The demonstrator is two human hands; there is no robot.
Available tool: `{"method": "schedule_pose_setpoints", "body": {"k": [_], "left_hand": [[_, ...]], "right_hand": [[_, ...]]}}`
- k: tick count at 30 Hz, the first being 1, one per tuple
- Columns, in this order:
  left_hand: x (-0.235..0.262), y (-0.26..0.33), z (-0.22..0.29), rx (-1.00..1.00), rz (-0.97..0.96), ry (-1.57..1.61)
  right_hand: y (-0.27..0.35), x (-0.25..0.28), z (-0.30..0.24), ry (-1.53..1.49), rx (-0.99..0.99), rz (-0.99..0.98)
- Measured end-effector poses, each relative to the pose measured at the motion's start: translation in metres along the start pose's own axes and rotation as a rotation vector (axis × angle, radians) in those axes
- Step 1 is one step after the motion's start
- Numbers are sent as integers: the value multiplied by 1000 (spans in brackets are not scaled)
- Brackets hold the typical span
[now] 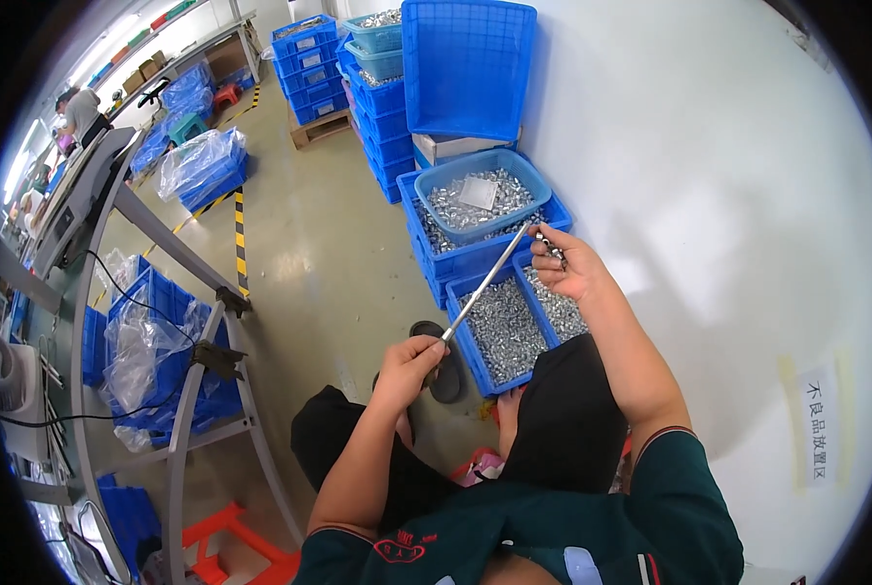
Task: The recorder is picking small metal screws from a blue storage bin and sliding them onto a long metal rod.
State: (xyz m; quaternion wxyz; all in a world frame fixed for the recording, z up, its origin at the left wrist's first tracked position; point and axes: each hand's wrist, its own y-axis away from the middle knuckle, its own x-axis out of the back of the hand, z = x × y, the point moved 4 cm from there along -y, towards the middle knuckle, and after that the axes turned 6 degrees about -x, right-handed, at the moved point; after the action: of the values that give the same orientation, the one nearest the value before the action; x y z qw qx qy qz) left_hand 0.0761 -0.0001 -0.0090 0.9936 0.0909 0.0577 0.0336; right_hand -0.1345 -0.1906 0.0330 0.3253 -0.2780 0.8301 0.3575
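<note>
One metal rod, clenched in the left hand, slants up-right toward the right hand, curled around metal fittings.

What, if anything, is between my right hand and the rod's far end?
Nothing visible. Your right hand, holding small metal parts, is beside the silver rod at its far end; I can't tell whether they touch.

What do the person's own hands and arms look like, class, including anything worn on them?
The left hand and right hand are bare, without gloves. No watch or bracelet shows on the wrists. The forearms are uncovered up to short, dark green sleeves, which have thin contrasting trim along their edges.
</note>
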Motion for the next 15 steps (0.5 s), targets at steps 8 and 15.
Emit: {"method": "schedule_pose_setpoints", "body": {"k": [8, 15], "left_hand": [[4, 4, -5, -9, -27, 11], [12, 6, -3, -35, -39, -32]], "right_hand": [[-3, -4, -2, 42, -7, -44], [-3, -7, -1, 138, -21, -19]]}}
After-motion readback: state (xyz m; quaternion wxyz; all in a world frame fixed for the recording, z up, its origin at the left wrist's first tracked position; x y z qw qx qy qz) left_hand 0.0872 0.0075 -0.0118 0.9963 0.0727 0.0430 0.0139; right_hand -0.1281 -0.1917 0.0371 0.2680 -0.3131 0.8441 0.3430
